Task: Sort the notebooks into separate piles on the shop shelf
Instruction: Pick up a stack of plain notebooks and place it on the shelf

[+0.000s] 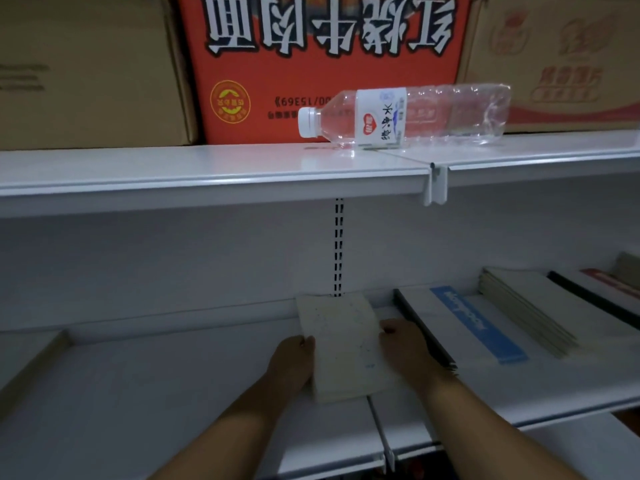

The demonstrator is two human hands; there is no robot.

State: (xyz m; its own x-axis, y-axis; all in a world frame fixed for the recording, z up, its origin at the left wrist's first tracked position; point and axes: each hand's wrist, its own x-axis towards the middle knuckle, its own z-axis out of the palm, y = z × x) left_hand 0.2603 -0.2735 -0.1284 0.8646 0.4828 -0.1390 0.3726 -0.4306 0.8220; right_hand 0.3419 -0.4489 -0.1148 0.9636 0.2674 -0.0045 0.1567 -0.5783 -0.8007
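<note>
A stack of cream notebooks (343,344) lies on the white shop shelf (156,393), near its middle and against the back panel. My left hand (292,358) grips the stack's left edge, thumb on top. My right hand (403,344) grips its right edge, fingers curled over the cover. To the right lies a white notebook with a blue stripe and a dark spine (471,327). Beyond it sits a pile of beige notebooks (526,306), then more notebooks with dark and red edges (602,292).
A plastic water bottle (405,114) lies on its side on the upper shelf (207,168), in front of an orange carton (311,64) and brown cartons (86,71). Another flat item (31,355) lies at the lower shelf's far left.
</note>
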